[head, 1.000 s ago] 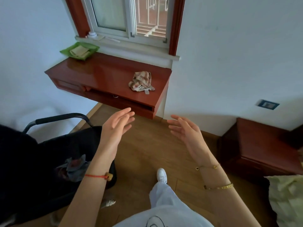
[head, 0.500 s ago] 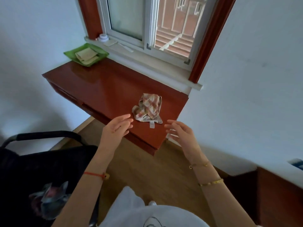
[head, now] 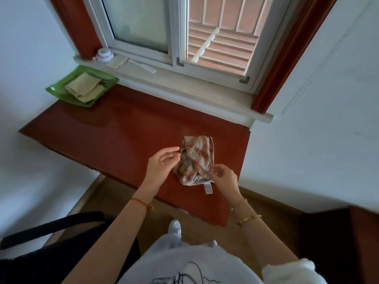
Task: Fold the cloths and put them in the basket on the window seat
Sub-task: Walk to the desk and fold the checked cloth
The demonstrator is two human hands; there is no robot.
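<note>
Hands: two, left hand point(head: 162, 165) and right hand point(head: 222, 177). Bench point(head: 123, 136): one. Loose checked cloth point(head: 196, 158): one, with one white tag point(head: 208, 188). Green basket point(head: 82, 103): one. Folded cloths point(head: 84, 87) in it: two by the look, layers hard to separate. Wrists: one red string point(head: 139, 202), two gold bracelets point(head: 249, 219). Sill: one small round jar point(head: 104, 54). Black chair point(head: 51, 224): one.

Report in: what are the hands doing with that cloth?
Right hand pinches cloth, near edge. Left hand at its left edge, grip unclear. Cloth crumpled on seat. Nothing between it and basket.
</note>
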